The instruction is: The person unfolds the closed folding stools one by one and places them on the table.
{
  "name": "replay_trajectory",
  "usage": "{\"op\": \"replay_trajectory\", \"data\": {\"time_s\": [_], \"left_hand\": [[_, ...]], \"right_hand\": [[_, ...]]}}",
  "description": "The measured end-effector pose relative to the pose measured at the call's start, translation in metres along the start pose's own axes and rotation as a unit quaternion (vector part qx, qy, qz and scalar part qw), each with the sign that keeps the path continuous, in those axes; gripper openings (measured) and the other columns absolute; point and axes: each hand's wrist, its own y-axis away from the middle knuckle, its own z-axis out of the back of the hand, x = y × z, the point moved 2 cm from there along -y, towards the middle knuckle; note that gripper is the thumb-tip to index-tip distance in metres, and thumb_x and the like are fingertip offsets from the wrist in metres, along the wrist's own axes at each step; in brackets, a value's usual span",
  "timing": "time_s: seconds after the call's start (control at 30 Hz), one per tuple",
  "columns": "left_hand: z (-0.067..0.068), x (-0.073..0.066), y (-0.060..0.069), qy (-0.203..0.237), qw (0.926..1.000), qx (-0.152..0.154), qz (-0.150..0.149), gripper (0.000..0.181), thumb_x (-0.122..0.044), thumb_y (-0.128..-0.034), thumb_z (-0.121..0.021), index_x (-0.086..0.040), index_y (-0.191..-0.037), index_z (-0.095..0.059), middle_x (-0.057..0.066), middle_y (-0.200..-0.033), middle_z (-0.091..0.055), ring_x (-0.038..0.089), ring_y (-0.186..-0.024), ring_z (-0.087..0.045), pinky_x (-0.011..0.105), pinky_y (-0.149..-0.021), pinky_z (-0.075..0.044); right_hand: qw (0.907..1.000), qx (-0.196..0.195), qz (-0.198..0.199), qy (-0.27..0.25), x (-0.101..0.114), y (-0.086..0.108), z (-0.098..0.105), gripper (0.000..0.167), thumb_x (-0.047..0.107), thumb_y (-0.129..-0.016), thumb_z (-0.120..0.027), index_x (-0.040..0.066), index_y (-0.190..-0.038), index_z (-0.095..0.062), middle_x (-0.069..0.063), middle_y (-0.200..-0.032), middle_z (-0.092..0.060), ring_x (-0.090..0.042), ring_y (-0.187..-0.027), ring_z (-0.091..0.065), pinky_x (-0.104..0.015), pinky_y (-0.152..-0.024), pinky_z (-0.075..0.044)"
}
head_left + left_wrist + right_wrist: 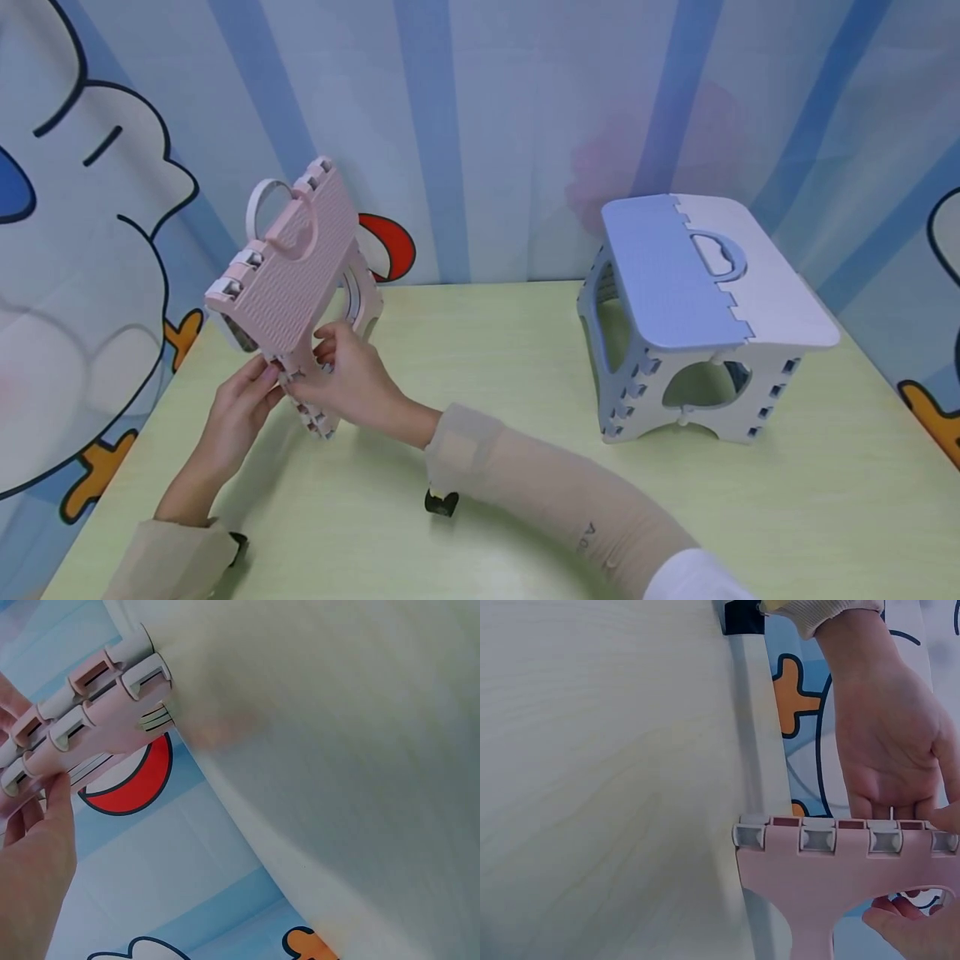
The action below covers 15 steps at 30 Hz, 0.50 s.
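A pink-and-white folding stool (296, 279) is partly folded and tilted at the left of the head view. Its two seat halves are folded up together, with a pink and a white handle loop (255, 204) on top. My right hand (358, 379) grips the near leg panel, fingers through its cut-out. With its thumb and fingers my left hand (238, 408) holds the hinged edge of that panel from the left. The right wrist view shows the row of hinge knuckles (817, 838) between both hands; some fingertips are hidden behind the panel.
A blue-and-white folding stool (675, 275) stands unfolded at the right of the pale green table (495, 358). Behind the table hangs a blue striped cloth (502, 133) with cartoon figures. A small black piece (441, 502) shows under the right cuff.
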Motion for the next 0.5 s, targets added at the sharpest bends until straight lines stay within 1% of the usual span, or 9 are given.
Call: {"op": "replay_trajectory", "data": {"time_s": [0.23, 0.33, 0.4, 0.5], "left_hand": [[0.0004, -0.0005, 0.0011, -0.024, 0.9997, 0.001, 0.003, 0.053, -0.020, -0.1101, -0.037, 0.009, -0.153, -0.025, -0.008, -0.144, -0.043, 0.001, -0.127, -0.046, 0.013, -0.098, -0.041], [0.0012, 0.0001, 0.0012, -0.035, 0.9994, 0.003, -0.003, 0.051, -0.018, -0.1100, -0.037, 0.007, -0.153, -0.027, -0.007, -0.145, -0.044, 0.001, -0.126, -0.047, 0.013, -0.099, -0.041], [0.0023, 0.0009, 0.0011, -0.053, 0.9985, 0.004, -0.010, 0.049, -0.017, -0.1100, -0.037, 0.006, -0.153, -0.029, -0.006, -0.145, -0.045, 0.000, -0.126, -0.048, 0.013, -0.099, -0.041], [0.0046, 0.0025, 0.0013, -0.110, 0.9936, 0.004, -0.022, 0.046, -0.014, -0.1097, -0.037, 0.004, -0.152, -0.032, -0.003, -0.146, -0.047, -0.001, -0.125, -0.050, 0.014, -0.098, -0.042]], "right_hand": [[0.9998, 0.010, 0.015, -0.002, -0.0023, 0.0025, -0.0032, 0.046, 0.011, -0.087, -0.078, 0.005, -0.123, -0.051, -0.001, -0.114, -0.062, -0.002, -0.095, -0.058, -0.015, -0.079, -0.050], [0.9996, 0.012, 0.025, -0.001, -0.0028, 0.0025, -0.0031, 0.039, 0.010, -0.088, -0.077, 0.005, -0.119, -0.054, 0.000, -0.109, -0.063, -0.001, -0.093, -0.059, -0.015, -0.078, -0.050], [0.9995, 0.012, 0.030, 0.005, -0.0031, 0.0025, -0.0032, 0.035, 0.010, -0.088, -0.077, 0.005, -0.116, -0.056, 0.002, -0.106, -0.062, -0.001, -0.090, -0.059, -0.014, -0.077, -0.050], [0.9993, 0.014, 0.032, 0.010, -0.0041, 0.0025, -0.0039, 0.032, 0.010, -0.088, -0.077, 0.006, -0.113, -0.057, 0.003, -0.104, -0.060, 0.000, -0.088, -0.058, -0.014, -0.076, -0.050]]}}
